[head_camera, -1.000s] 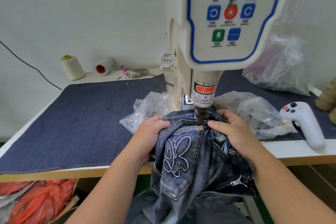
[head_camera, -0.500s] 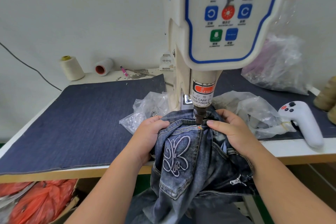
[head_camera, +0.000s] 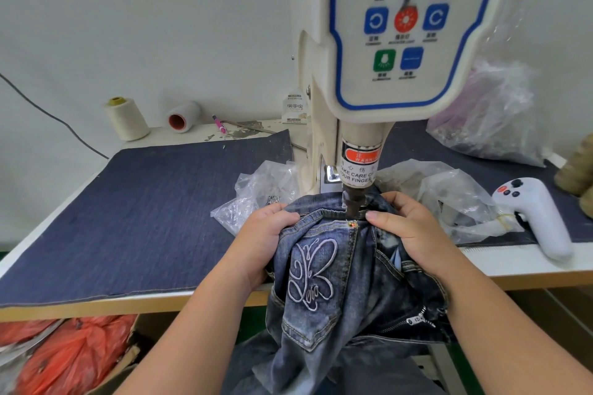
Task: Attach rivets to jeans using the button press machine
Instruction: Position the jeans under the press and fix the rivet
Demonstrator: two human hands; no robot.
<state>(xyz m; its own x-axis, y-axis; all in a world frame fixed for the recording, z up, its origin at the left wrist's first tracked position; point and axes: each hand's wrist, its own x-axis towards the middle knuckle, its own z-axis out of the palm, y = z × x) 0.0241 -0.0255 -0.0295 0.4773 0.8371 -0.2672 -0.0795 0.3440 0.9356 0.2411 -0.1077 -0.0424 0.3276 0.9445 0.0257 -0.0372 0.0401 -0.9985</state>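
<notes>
Now both hands, left hand (head_camera: 261, 240) and right hand (head_camera: 409, 231), grip jeans (head_camera: 324, 282); plastic bags (head_camera: 449, 199) beside.

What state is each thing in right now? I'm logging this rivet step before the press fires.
jeans: bunched under the press, pocket corner at the punch
punch: down at the waistband
left hand: grips the jeans
right hand: grips the jeans, thumb beside the punch
zipper: partly open
upright thread cone: standing
red-cored spool: lying on its side
</notes>
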